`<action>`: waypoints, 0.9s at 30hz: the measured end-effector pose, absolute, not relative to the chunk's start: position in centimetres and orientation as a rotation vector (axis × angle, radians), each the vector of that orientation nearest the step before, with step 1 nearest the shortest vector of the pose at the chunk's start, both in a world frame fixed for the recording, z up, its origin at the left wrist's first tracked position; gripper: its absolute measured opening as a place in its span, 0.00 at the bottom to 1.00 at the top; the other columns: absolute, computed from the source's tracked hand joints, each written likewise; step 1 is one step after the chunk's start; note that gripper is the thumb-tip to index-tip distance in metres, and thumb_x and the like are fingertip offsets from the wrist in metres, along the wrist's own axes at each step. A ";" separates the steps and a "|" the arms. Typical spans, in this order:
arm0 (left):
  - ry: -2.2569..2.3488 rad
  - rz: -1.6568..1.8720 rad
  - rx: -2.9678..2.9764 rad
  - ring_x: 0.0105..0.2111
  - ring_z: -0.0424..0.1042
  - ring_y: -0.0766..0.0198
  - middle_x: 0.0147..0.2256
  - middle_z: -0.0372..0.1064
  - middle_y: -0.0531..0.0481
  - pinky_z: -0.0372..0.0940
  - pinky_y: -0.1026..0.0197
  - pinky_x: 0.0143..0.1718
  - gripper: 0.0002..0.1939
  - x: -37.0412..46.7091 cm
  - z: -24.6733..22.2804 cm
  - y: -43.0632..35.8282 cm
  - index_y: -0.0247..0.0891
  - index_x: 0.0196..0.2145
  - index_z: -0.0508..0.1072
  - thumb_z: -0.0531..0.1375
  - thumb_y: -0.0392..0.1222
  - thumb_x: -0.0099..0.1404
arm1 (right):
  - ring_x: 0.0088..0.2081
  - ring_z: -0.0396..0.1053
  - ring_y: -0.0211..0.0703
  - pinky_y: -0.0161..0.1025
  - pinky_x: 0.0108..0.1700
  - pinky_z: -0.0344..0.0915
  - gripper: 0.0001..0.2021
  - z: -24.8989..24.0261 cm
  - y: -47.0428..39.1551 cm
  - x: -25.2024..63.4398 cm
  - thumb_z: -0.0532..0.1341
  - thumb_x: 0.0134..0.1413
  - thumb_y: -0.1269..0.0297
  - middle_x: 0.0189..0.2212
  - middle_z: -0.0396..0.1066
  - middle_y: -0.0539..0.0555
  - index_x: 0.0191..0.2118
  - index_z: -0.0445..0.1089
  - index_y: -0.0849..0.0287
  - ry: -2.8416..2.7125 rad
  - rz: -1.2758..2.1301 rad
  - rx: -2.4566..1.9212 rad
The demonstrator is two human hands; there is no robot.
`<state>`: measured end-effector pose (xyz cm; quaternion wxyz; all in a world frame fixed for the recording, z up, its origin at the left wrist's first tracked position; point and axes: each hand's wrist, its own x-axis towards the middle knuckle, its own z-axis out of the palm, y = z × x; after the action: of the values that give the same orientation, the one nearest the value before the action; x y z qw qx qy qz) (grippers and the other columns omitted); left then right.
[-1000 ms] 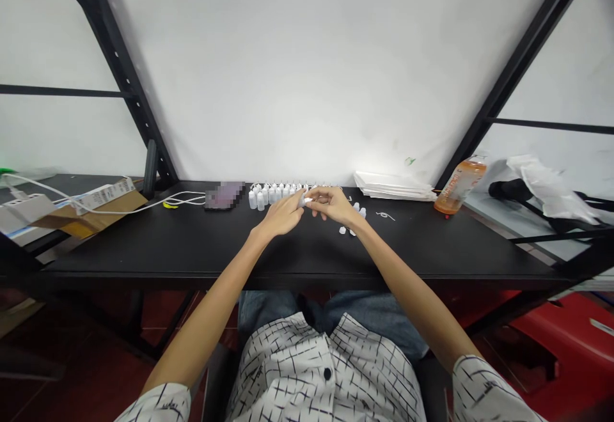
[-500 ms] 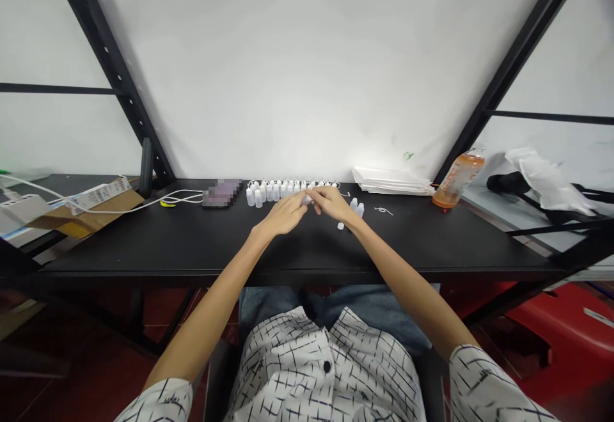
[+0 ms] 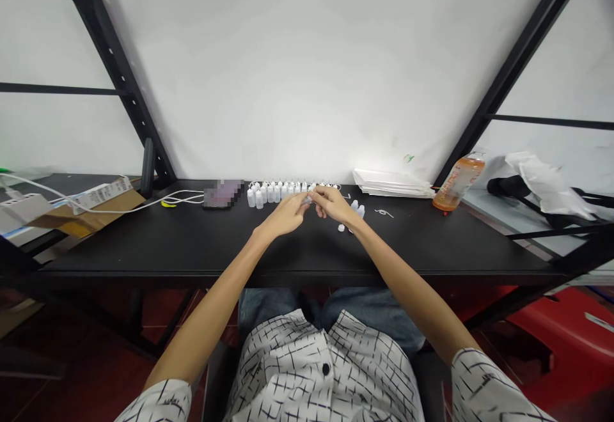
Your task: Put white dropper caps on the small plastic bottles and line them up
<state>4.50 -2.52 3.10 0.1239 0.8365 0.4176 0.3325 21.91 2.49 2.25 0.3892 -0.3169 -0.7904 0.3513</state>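
My left hand (image 3: 286, 213) and my right hand (image 3: 336, 206) meet over the middle of the black table. Between them is a small white plastic dropper bottle (image 3: 307, 199), mostly covered by fingers. The left fingers are closed around it, and my right thumb and fingertips pinch at its upper end. Just behind the hands stand several similar bottles (image 3: 259, 199) with white tops, upright in rows. By my right wrist are a few more small bottles (image 3: 361, 210), partly hidden by the forearm, and a loose white cap (image 3: 341, 227).
A stack of white sheets or envelopes (image 3: 391, 182) lies against the wall, with an orange drink bottle (image 3: 459, 182) tilted to its right. A curled white strip (image 3: 384, 213) is on the table. Leftward are a blurred purple object (image 3: 223, 193), a white cable (image 3: 144, 206) and a cardboard box (image 3: 91, 211).
Both hands stay together at nearly the same place, with small finger shifts around the bottle. The whole view has moved very slightly.
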 end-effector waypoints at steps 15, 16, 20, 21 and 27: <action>1.138 0.906 2.140 0.19 0.63 0.67 0.20 0.61 0.58 0.60 0.62 0.27 0.07 4.1 3.1 -2.3 0.36 0.37 0.68 0.51 0.40 0.67 | 0.14 0.59 0.31 0.29 0.14 0.51 0.22 1.7 2.2 21.1 0.61 0.56 0.44 0.16 0.57 0.43 0.26 0.57 0.57 -1.855 1.089 -0.727; 1.158 0.907 2.184 0.20 0.64 0.66 0.20 0.61 0.57 0.60 0.62 0.28 0.07 4.1 3.1 -2.3 0.37 0.36 0.68 0.51 0.39 0.67 | 0.14 0.57 0.30 0.29 0.14 0.50 0.23 1.6 2.4 21.1 0.62 0.56 0.44 0.16 0.54 0.42 0.25 0.56 0.57 -1.851 1.091 -0.715; 1.162 0.906 2.271 0.24 0.68 0.64 0.22 0.65 0.55 0.63 0.61 0.33 0.07 4.0 2.8 -2.0 0.37 0.37 0.68 0.51 0.38 0.67 | 0.14 0.54 0.28 0.29 0.15 0.48 0.25 1.7 2.6 21.1 0.64 0.53 0.43 0.16 0.51 0.42 0.22 0.56 0.57 -1.850 1.072 -0.677; 1.152 0.907 2.240 0.24 0.69 0.63 0.22 0.66 0.54 0.63 0.60 0.33 0.07 4.0 2.7 -1.9 0.37 0.37 0.68 0.51 0.39 0.67 | 0.14 0.54 0.28 0.29 0.15 0.48 0.25 1.8 2.6 21.1 0.64 0.53 0.42 0.16 0.52 0.42 0.22 0.57 0.57 -1.845 1.060 -0.678; 1.188 0.987 2.160 0.36 0.74 0.57 0.32 0.74 0.48 0.66 0.56 0.41 0.14 3.8 2.6 -1.8 0.38 0.50 0.63 0.49 0.46 0.71 | 0.13 0.59 0.32 0.30 0.14 0.51 0.26 2.4 2.3 21.1 0.56 0.58 0.38 0.16 0.61 0.46 0.27 0.65 0.60 -1.742 1.012 -0.775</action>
<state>3.83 -1.85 2.65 0.2409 0.7895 0.4341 0.3608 21.05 2.31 2.42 0.4720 -0.3167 -0.7114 0.4133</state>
